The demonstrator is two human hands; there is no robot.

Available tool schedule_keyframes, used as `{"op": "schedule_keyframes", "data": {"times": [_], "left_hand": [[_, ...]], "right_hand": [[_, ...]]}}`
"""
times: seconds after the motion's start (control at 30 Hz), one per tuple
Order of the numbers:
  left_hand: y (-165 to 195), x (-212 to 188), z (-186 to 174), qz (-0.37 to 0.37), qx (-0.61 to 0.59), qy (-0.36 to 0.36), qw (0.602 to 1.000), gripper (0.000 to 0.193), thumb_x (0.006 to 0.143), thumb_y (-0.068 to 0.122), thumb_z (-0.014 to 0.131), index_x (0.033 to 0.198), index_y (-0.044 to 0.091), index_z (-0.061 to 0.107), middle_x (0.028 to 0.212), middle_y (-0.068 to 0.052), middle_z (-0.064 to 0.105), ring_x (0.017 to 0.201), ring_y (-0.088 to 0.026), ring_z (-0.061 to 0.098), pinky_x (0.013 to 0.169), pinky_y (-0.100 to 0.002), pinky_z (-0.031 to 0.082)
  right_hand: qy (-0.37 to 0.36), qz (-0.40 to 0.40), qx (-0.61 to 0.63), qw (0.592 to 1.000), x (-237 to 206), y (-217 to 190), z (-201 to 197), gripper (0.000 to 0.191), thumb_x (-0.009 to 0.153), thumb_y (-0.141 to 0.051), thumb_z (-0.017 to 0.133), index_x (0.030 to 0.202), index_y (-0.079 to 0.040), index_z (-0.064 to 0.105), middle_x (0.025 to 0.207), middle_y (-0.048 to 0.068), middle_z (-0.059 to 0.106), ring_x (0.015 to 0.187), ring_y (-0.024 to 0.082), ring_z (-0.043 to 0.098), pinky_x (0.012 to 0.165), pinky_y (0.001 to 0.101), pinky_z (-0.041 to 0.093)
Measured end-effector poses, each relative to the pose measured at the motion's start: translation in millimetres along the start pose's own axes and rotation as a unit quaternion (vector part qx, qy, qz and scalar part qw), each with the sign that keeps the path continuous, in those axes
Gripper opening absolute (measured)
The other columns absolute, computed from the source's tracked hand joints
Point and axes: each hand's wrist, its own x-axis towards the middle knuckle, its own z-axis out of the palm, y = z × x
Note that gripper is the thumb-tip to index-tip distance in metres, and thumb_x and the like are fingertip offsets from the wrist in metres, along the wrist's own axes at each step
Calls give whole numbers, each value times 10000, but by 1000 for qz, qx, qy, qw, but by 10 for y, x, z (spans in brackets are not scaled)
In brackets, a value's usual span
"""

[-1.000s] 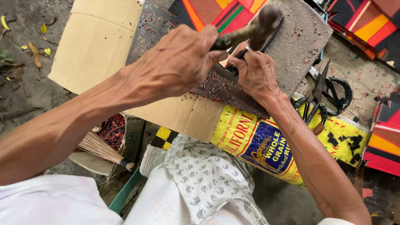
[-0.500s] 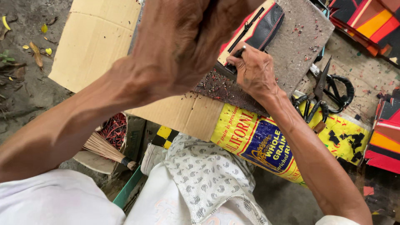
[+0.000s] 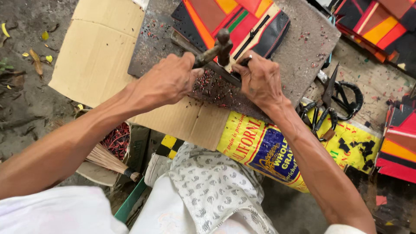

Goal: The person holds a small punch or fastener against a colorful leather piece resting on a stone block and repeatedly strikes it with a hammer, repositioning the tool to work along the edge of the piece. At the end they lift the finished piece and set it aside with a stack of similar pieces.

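My left hand (image 3: 167,80) grips the handle of a dark metal hammer (image 3: 222,43), whose head rests low over a colourful patchwork piece (image 3: 225,17) with a black stitched border. My right hand (image 3: 260,78) pinches a small dark punch (image 3: 245,61) upright against the near edge of that piece, right beside the hammer head. The piece lies on a grey stone slab (image 3: 303,56) strewn with tiny coloured cut bits. Both hands are close together at the slab's near edge.
Flat cardboard (image 3: 99,56) lies under and left of the slab. Large black scissors (image 3: 333,102) rest on a yellow printed sack (image 3: 268,147) at right. More patchwork pieces (image 3: 381,26) are stacked at top right and at the right edge. A small broom (image 3: 108,160) lies at lower left.
The hammer, raised close to the camera half a second ago, has come down onto the punch. My right hand has stayed in place on the piece.
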Motion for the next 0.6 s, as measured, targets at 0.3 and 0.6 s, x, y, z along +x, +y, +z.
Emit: {"op": "schedule_keyframes", "data": {"times": [0.3,0.6], "left_hand": [[-123,5,101,53,28,49,997,400,1051,349,542,997,-46,505,787,-360,629,779,-590,622,667,-637,497],[-130,5,103,58,23,48,997,394,1054,340,539,1004,-48,496,767,-353,631,775,-584,629,676,-633,504]], "right_hand": [[-58,101,156,981,-16,84,-210,186,1129,-92,594,1004,44,619,881,103,750,858,149,753,762,301,626],[-75,127,157,977,14,20,-228,188,1123,-76,572,994,58,596,874,107,738,849,130,725,768,300,618]]}}
